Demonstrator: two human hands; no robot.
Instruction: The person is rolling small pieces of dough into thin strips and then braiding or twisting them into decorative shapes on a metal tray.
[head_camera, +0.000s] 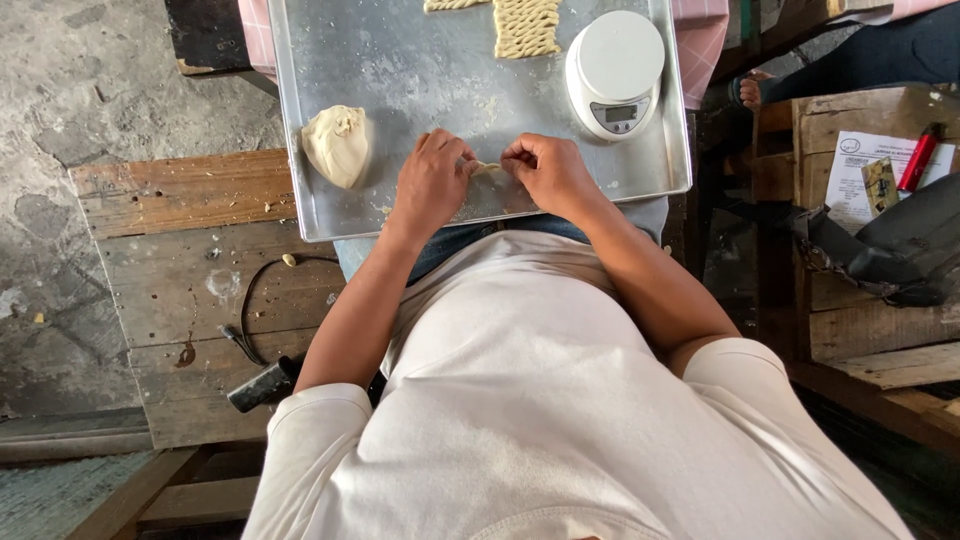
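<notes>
A metal tray (400, 60) rests across my lap. My left hand (432, 180) and my right hand (545, 172) meet at its near edge, each pinching an end of a small strip of pale dough (487, 167) between the fingertips. A larger lump of dough (338, 146) lies on the tray to the left of my left hand. Twisted, rope-like dough pieces (525, 27) lie in a row at the tray's far edge. A round white kitchen scale (615, 70) sits on the tray's right side, just beyond my right hand.
A worn wooden bench (200, 260) is on my left with a black cable and plug (262, 385) on it. On the right a wooden crate (870, 140) holds a paper sheet, a red lighter (920, 157) and a dark bag (900, 245). Another person's foot (750, 92) shows beyond.
</notes>
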